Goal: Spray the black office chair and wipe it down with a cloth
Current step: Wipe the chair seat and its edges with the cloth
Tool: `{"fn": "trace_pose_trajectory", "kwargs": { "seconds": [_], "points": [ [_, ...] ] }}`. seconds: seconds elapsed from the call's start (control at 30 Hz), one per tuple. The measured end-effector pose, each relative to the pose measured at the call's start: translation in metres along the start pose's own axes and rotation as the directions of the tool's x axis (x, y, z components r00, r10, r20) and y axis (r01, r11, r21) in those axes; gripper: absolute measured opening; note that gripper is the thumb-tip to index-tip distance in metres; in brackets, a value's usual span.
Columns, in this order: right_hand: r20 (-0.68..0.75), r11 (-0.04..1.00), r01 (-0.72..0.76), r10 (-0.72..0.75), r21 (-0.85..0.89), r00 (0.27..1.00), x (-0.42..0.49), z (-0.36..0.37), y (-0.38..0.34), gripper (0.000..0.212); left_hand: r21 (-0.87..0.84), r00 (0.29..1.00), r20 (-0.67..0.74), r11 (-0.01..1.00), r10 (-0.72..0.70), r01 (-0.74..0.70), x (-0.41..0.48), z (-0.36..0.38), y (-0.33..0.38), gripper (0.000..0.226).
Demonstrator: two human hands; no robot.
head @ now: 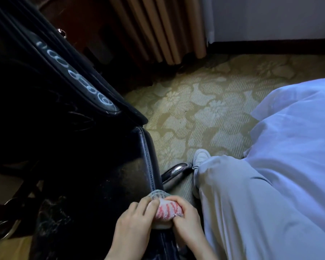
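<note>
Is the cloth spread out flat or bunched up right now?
Bunched up: the cloth is a wad gripped by the left hand and right hand against the chair edge.

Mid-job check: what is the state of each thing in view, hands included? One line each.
left hand: grips the cloth, fingers curled over it.
right hand: grips the cloth from the other side.
cloth: bunched up, held at the chair's stitched edge.
black office chair: surface shows pale specks and streaks.
chrome base leg: resting on the carpet.
curtain: hanging down to the floor.
</note>
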State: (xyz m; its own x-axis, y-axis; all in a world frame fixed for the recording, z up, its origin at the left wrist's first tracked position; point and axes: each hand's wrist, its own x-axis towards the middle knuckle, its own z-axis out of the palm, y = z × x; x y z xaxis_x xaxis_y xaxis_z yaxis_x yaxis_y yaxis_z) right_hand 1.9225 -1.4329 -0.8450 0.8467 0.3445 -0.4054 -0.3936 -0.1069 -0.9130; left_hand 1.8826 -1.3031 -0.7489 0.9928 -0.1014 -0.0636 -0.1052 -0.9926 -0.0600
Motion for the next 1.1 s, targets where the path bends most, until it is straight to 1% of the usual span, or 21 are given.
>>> {"fn": "trace_pose_trajectory", "kwargs": {
  "seconds": [0.13, 0.27, 0.33, 0.43, 0.53, 0.7, 0.83, 0.9, 1.0, 1.1],
  "points": [
    [0.030, 0.999, 0.033, -0.034, 0.032, 0.999, 0.045, 0.005, -0.015, 0.053, 0.062, 0.999, 0.015, 0.998, -0.032, 0.031, 0.046, -0.005, -0.023, 0.041],
    [0.065, 0.995, 0.094, -0.095, 0.014, 0.993, 0.130, 0.009, -0.050, 0.051, 0.119, 0.997, -0.025, 0.990, -0.077, 0.080, 0.119, -0.007, -0.060, 0.043],
    [0.109, 0.992, 0.123, -0.122, -0.003, 0.987, 0.179, 0.013, -0.072, 0.054, 0.148, 0.990, -0.030, 0.979, -0.137, 0.140, 0.156, -0.006, -0.085, 0.040],
    [0.147, 0.980, 0.187, -0.175, -0.070, 0.973, 0.236, 0.020, -0.101, 0.056, 0.122, 0.965, -0.035, 0.958, -0.258, 0.261, 0.200, -0.003, -0.117, 0.042],
    [0.177, 0.973, 0.187, -0.162, -0.135, 0.971, 0.254, 0.023, -0.108, 0.056, 0.086, 0.953, -0.051, 0.950, -0.298, 0.301, 0.220, -0.001, -0.130, 0.041],
    [0.142, 0.981, 0.187, -0.179, -0.046, 0.974, 0.212, 0.020, -0.096, 0.054, 0.085, 0.979, -0.056, 0.976, -0.195, 0.199, 0.185, -0.005, -0.114, 0.045],
    [0.120, 0.981, 0.176, -0.165, -0.083, 0.979, 0.145, 0.009, -0.078, 0.054, 0.027, 0.985, 0.010, 0.985, -0.170, 0.169, 0.123, -0.010, -0.080, 0.048],
    [0.104, 0.988, 0.114, -0.103, -0.104, 0.989, 0.099, 0.005, -0.057, 0.053, -0.025, 0.986, 0.043, 0.986, -0.162, 0.164, 0.084, -0.011, -0.055, 0.048],
    [0.070, 0.999, 0.018, -0.015, -0.045, 0.997, 0.032, 0.000, -0.025, 0.050, -0.085, 0.987, 0.084, 0.986, -0.137, 0.144, 0.025, -0.010, -0.015, 0.050],
    [0.052, 1.000, -0.028, 0.027, 0.014, 0.998, -0.032, -0.008, 0.001, 0.050, -0.121, 0.989, 0.097, 0.985, -0.111, 0.122, -0.032, -0.008, 0.020, 0.056]
  ]
}}
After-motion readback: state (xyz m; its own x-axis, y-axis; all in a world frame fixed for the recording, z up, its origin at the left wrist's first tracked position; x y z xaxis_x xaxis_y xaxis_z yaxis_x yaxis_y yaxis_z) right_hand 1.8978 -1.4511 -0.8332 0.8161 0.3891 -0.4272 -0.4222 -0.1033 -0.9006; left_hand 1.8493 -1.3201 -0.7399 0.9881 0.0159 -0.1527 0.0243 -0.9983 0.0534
